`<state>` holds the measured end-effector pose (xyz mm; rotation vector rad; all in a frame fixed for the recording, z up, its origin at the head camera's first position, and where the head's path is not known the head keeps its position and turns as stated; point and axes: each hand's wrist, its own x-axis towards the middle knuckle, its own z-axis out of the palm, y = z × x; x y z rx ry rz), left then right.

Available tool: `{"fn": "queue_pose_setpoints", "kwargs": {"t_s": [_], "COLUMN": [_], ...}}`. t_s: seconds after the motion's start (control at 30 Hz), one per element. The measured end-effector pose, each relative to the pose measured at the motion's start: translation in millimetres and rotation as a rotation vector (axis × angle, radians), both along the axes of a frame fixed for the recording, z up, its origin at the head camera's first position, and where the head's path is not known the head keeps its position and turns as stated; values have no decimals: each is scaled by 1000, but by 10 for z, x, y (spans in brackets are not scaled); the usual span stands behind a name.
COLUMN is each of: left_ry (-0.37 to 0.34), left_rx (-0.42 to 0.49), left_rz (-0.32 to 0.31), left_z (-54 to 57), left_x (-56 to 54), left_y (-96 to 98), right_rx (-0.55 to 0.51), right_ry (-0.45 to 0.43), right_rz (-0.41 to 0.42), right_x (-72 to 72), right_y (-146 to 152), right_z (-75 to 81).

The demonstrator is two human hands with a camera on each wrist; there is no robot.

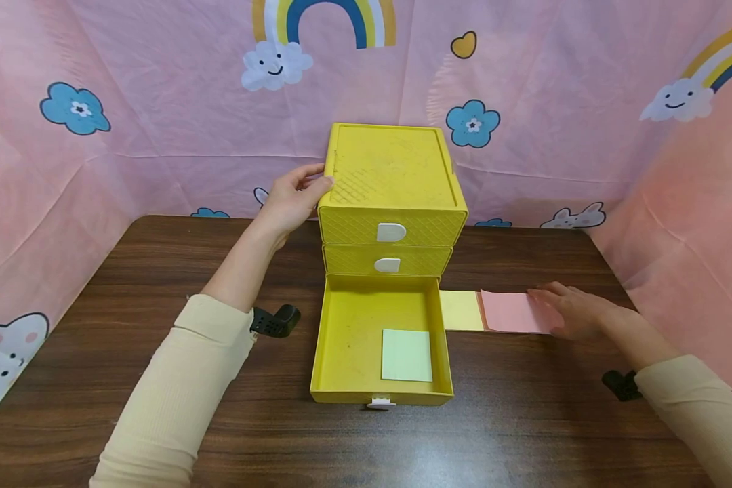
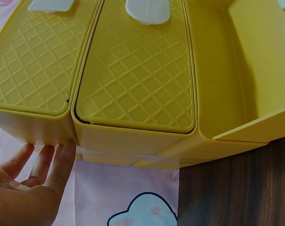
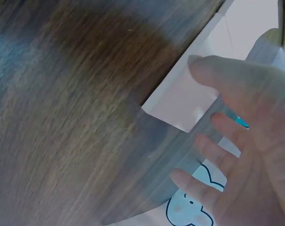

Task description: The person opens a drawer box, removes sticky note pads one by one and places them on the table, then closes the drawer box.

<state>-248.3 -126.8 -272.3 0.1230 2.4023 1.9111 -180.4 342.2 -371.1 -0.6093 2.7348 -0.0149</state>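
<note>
A yellow drawer unit (image 1: 396,169) stands on the dark wooden table. My left hand (image 1: 295,198) rests against its left side near the top, thumb at the upper edge; in the left wrist view the fingers (image 2: 60,165) touch the side wall. The bottom drawer (image 1: 348,339) is pulled out, with a pale green sticky-note pad (image 1: 407,356) lying in it. Right of the drawer lies a pink sticky-note pad (image 1: 515,312) beside a pale yellow one (image 1: 461,310). My right hand (image 1: 576,310) is over the pink pad's right end, its fingers spread and the thumb over the pad in the right wrist view.
Two upper drawers with white handles (image 1: 391,232) are closed. A pink printed cloth (image 1: 189,102) hangs behind and along both sides of the table (image 1: 250,420). Black wrist cameras (image 1: 276,321) stick out from both sleeves.
</note>
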Motion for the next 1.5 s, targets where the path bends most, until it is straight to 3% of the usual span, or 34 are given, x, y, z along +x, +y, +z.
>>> {"fn": "queue_pose_setpoints", "kwargs": {"t_s": [0.3, 0.6, 1.07, 1.5], "left_ry": [2, 5, 7, 3], "left_rx": [-2, -5, -1, -24], "left_rz": [-3, 3, 5, 18], "left_z": [-5, -9, -9, -1], "left_x": [-10, -19, -14, -5], "left_y": [4, 2, 2, 9], "right_rx": [-35, -171, -193, -248], "right_ry": [39, 225, 353, 439], "right_rz": [-9, 112, 29, 23], "right_x": [-7, -25, -14, 20], "right_y": [-12, -34, -204, -386], "right_z": [-11, -94, -101, -63]}}
